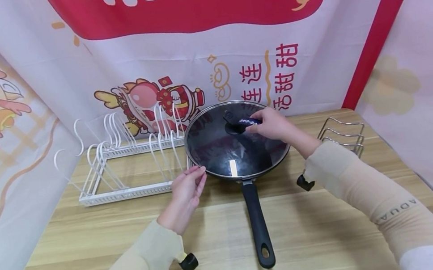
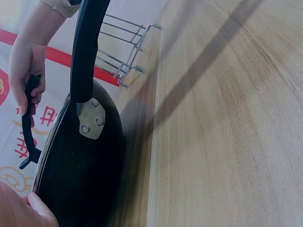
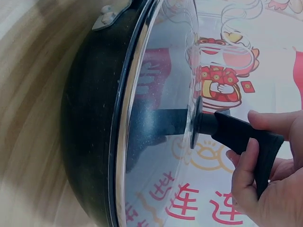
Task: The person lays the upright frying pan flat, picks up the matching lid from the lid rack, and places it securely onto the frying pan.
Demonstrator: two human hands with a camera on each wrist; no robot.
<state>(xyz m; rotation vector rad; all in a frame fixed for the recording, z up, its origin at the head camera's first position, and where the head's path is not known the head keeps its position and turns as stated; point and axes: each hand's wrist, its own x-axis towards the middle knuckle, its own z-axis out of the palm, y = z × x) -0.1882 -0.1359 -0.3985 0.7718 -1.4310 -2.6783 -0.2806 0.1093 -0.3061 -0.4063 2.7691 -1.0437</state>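
Note:
A black frying pan (image 2: 80,170) with a long black handle (image 1: 257,224) stands on the table, the handle toward me. Its glass lid (image 1: 218,148) lies on top, rim to rim. My right hand (image 1: 269,124) grips the lid's black angled handle (image 3: 246,137), thumb and fingers round it in the right wrist view. At the pan's left front edge, my left hand (image 1: 188,190) pinches the rim with its fingertips. One digit of that hand lies against the pan's outer wall in the left wrist view; its other fingers are mostly hidden there.
A white wire rack (image 1: 126,193) with upright loops stands close to the pan's left. To the right, behind my right forearm, is a small metal wire rack (image 1: 342,135). A printed cloth (image 1: 173,50) hangs behind the wooden table (image 1: 222,251).

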